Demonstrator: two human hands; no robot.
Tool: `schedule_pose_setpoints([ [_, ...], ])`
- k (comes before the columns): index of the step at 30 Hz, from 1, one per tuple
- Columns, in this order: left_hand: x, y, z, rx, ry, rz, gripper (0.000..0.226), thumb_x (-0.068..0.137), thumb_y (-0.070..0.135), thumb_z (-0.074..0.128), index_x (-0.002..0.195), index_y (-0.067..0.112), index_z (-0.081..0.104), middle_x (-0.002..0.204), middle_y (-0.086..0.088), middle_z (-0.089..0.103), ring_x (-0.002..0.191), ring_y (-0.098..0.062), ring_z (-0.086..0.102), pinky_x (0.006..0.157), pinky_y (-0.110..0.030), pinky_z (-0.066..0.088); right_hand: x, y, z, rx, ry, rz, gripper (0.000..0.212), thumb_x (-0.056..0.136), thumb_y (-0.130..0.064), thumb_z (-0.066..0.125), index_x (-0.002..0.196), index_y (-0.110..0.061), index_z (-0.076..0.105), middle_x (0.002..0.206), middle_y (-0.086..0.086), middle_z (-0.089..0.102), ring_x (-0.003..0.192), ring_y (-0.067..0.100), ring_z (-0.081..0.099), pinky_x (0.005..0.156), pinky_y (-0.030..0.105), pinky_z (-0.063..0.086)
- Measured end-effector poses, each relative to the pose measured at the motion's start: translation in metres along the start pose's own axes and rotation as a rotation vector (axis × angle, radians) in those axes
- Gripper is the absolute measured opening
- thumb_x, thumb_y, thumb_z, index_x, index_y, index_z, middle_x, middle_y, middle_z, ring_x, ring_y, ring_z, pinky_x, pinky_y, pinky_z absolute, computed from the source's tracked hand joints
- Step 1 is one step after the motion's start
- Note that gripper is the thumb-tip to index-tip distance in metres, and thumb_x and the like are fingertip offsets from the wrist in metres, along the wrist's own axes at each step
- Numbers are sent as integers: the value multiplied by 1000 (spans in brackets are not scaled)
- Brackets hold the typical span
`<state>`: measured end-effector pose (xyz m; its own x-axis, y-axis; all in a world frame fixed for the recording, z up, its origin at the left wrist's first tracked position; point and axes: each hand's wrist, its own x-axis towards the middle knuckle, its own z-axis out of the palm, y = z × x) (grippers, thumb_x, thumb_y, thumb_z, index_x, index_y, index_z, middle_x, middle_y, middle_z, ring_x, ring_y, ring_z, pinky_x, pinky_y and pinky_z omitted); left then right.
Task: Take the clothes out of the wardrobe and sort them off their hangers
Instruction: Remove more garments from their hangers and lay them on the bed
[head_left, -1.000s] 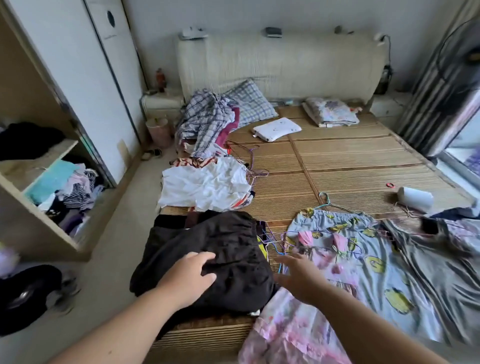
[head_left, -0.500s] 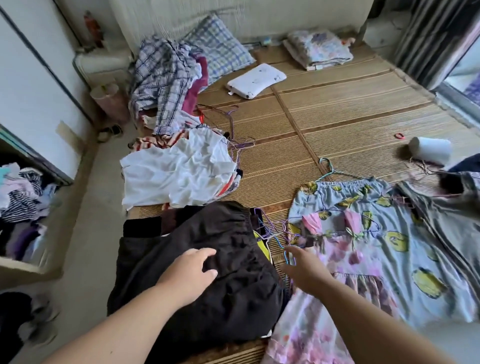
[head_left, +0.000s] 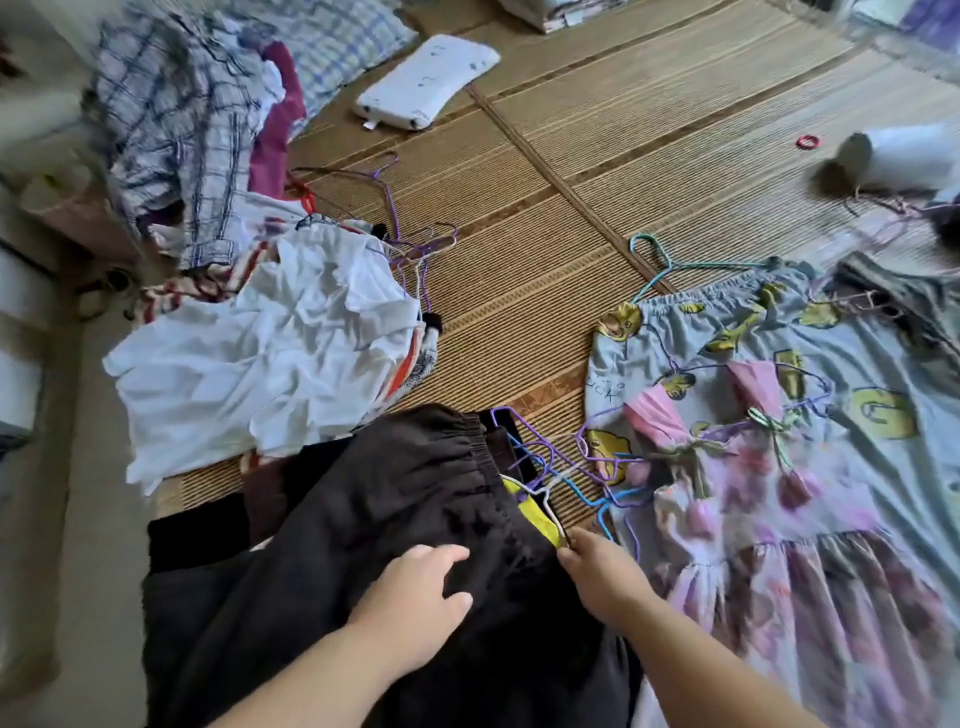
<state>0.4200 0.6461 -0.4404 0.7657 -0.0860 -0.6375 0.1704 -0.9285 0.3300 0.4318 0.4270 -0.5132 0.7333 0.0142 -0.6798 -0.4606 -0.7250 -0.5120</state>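
Left hand (head_left: 415, 603) rests flat on the black garment (head_left: 389, 509), fingers loose and apart. Right hand (head_left: 602, 571) is at the garment's right edge with thumb and forefinger together; can't tell what they pinch. Tangled wire hangers (head_left: 550, 467) lie just beside it. All of it is on the bed mat (head_left: 519, 260), along with a white clothes pile (head_left: 270, 353), a plaid pile (head_left: 176, 119) and a floral dress (head_left: 779, 519). A white cylinder (head_left: 898, 161) lies on its side, contents not visible.
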Motion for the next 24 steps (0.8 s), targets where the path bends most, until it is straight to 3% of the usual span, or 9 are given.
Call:
schedule_pose_setpoints([
  [2,4,-8,6,19,-11,13,51,86,41,50,136,41,40,133,13,44,120,-11,46,100,-31,40,5,1,13,5,43,24,19,92,-32,50,76,-22,49,84,-1,58,95,25,57,66,27,31],
  [6,-3,-22,4,44,-32,52,51,85,43,50,135,43,40,134,16,43,123,-12,43,103,-33,38,4,-8,19,27,116,134,17,87,-34,59,95,-18,59,99,1,64,98,22,59,69,24,34],
  [10,-15,-31,-20,60,0,100,51,85,42,51,135,41,41,135,15,43,121,-9,45,103,-34,39,-17,-29,16,60,199,130,20,83,-21,61,75,-20,43,86,1,58,84,23,53,66,27,33],
  [14,-33,-34,-59,54,57,143,51,86,42,51,136,41,40,138,15,40,122,-7,43,104,-33,38,-67,-55,20,35,261,-38,27,81,-11,49,61,-21,34,64,-3,48,70,24,48,61,32,35],
  [18,-56,-28,-111,69,196,168,63,84,40,56,142,39,31,150,7,26,136,-16,29,111,-36,31,-123,-85,17,19,234,-187,23,70,-6,47,61,-25,36,73,2,60,75,21,54,65,32,43],
  [21,-82,-24,-154,136,303,139,72,82,38,59,145,36,23,152,2,19,138,-24,22,113,-40,27,-160,-113,-5,67,262,-270,24,76,-6,49,63,-23,40,87,2,67,83,19,60,69,31,46],
  [24,-118,-22,-194,159,317,140,75,81,35,59,146,36,22,152,-3,17,138,-29,21,112,-42,27,-203,-147,-40,106,266,-366,23,82,-8,57,67,-23,50,80,-8,66,74,9,58,68,29,42],
])
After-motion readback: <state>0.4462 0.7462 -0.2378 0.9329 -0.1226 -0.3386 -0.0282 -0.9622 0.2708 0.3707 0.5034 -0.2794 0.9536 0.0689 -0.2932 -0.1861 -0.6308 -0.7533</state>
